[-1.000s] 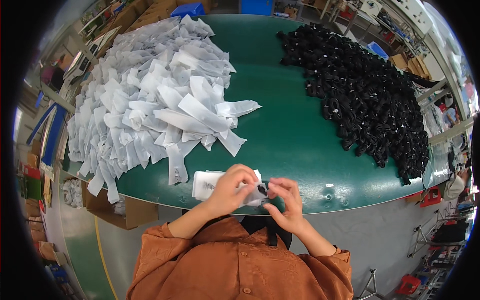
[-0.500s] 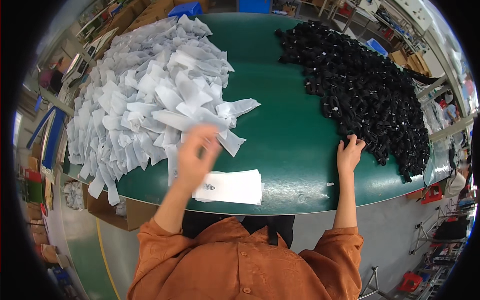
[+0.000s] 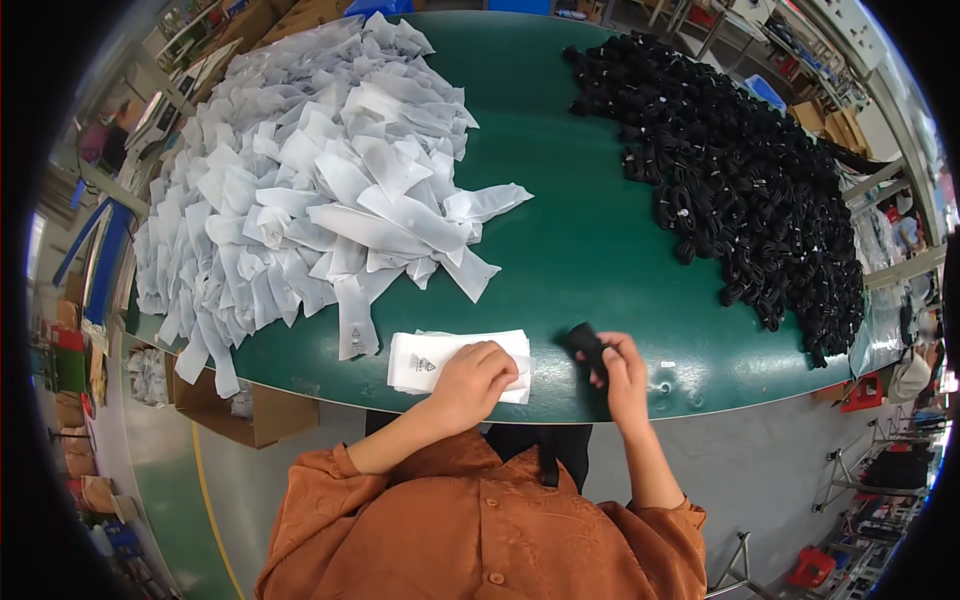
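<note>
Along the near edge of the green table [image 3: 560, 260], head view: my two hands are now working close together, a bundle coming near the bags.
Right hand [image 3: 625, 382]: I am pinching a black bundle [image 3: 583, 344] between thumb and fingers, just right of the white bags and apart from them; whether it is touching the table, I cannot tell.
Left hand [image 3: 470, 382]: my fingers are curling together over the right end of the stack of white bags [image 3: 408, 362]; whether they are pinching the top one, I cannot tell.
What this is meaning: one bundle and the bags are, I judge, both being within easy reach of each other.
Half a second ago: my right hand was reaching to the near edge of the black pile [image 3: 740, 200], and my left was blurring past the near side of the pale pile [image 3: 290, 190]; now both are being back by the stack.
A second ago: my hands were meeting over the stack around something small and dark; now they are standing apart.
</note>
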Action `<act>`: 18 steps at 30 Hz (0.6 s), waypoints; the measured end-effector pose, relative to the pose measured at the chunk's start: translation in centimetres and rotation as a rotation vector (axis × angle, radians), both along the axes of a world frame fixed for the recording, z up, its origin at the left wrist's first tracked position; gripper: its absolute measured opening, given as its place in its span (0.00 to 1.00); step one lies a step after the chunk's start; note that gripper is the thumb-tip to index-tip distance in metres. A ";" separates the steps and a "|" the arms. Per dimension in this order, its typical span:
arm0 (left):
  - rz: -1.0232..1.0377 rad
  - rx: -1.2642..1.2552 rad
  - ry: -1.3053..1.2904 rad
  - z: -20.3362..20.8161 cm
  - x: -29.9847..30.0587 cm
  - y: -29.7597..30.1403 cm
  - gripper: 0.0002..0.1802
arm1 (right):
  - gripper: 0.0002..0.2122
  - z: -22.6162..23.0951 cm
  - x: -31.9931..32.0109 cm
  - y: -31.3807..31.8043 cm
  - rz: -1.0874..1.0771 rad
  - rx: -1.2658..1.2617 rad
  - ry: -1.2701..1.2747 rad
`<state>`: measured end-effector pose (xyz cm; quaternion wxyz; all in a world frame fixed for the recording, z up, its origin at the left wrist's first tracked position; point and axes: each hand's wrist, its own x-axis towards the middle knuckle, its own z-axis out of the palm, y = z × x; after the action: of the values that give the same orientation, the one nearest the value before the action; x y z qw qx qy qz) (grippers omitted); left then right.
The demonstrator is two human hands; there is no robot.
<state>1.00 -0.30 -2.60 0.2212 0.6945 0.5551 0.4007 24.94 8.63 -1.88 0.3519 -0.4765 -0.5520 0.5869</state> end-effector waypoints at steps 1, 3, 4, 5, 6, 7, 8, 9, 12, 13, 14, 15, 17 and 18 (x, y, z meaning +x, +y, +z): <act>0.003 0.000 0.001 0.0 0.0 -0.1 0.06 | 0.09 0.4 -0.5 -0.8 0.046 -0.053 0.026; 0.022 -0.120 -0.136 0.2 -0.1 -0.2 0.05 | 0.10 0.8 -1.2 -2.3 0.078 -0.010 -0.023; 0.022 -0.118 -0.134 0.4 -0.1 -0.2 0.05 | 0.11 1.0 -1.4 -2.8 0.103 0.029 -0.076; 0.034 -0.163 -0.180 0.5 -0.1 -0.3 0.05 | 0.10 0.4 -1.6 -3.2 0.117 0.245 -0.154; 0.045 -0.208 -0.225 0.6 -0.1 -0.4 0.04 | 0.10 0.6 -1.7 -3.5 0.155 0.328 -0.212; 0.045 -0.205 -0.224 0.7 -0.2 -0.4 0.04 | 0.10 1.1 -1.9 -3.7 0.193 0.412 -0.271; 0.057 -0.220 -0.257 0.6 -0.2 -0.4 0.05 | 0.11 1.5 -2.3 -4.0 0.202 0.429 -0.272; 0.068 -0.236 -0.290 0.6 -0.3 -0.4 0.05 | 0.11 1.3 -2.5 -4.1 0.201 0.431 -0.271; 0.049 -0.172 -0.301 0.7 -0.2 -0.4 0.05 | 0.12 0.8 -2.5 -4.2 0.291 0.630 -0.215; 0.050 -0.171 -0.301 0.6 -0.2 -0.4 0.05 | 0.12 0.9 -2.4 -4.2 0.291 0.631 -0.215; 0.012 -0.084 -0.264 0.5 -0.2 -0.4 0.05 | 0.11 0.9 -2.3 -4.1 0.315 0.623 -0.218; -0.026 0.003 -0.227 0.5 -0.2 -0.5 0.05 | 0.11 1.0 -2.2 -4.1 0.338 0.615 -0.221; -0.089 0.092 -0.136 1.0 -0.5 -0.2 0.06 | 0.10 1.4 -2.2 -4.4 0.292 0.349 -0.201; -0.149 0.180 -0.045 1.3 -0.7 -0.1 0.06 | 0.10 1.5 -2.1 -4.5 0.246 0.082 -0.177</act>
<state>0.31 -0.41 -1.34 0.1994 0.7416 0.4587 0.4470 22.83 4.09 -0.39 0.2465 -0.4404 -0.6585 0.5583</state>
